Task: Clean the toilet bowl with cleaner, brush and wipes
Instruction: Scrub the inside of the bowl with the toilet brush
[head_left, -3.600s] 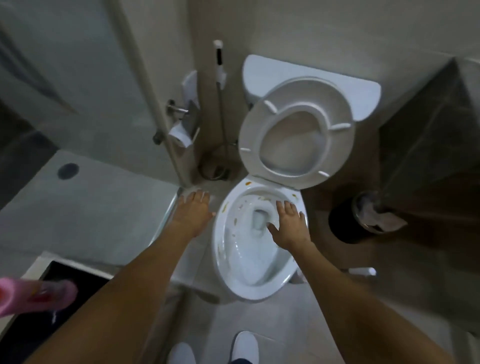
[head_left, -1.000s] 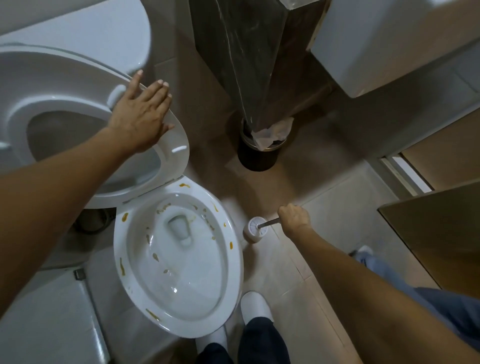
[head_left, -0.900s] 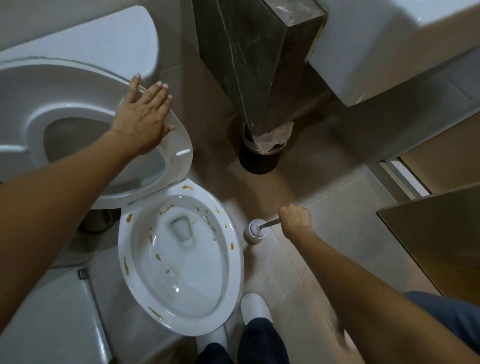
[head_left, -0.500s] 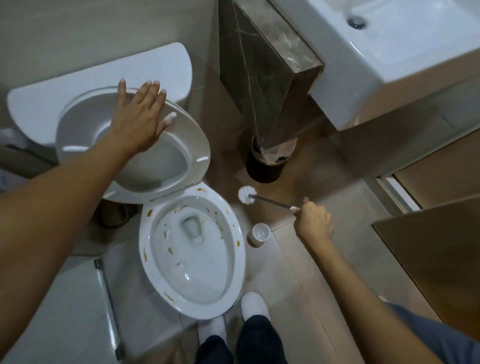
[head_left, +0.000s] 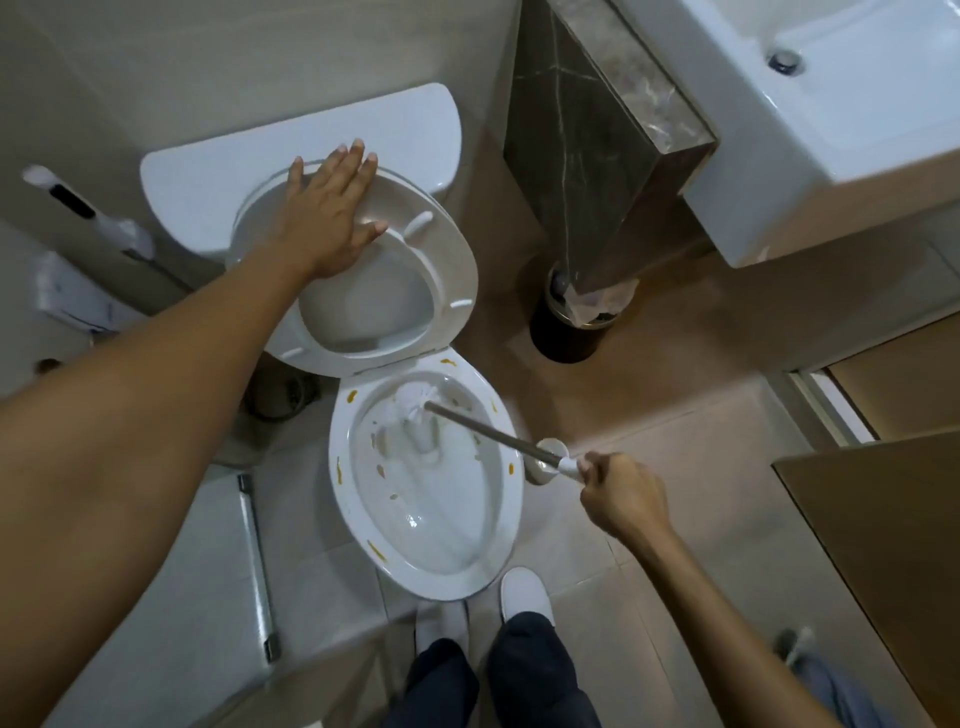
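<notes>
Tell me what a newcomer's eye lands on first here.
The toilet bowl at centre, its rim dotted with orange-brown stains. The right hand holds a toilet brush whose white head is inside the bowl's far end, while the left hand lies flat on the raised seat.

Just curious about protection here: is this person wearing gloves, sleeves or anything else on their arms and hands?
No. The left hand and right hand are bare, without gloves, and both forearms are uncovered with no sleeves in view. No watch, rings or wristbands show.
</notes>
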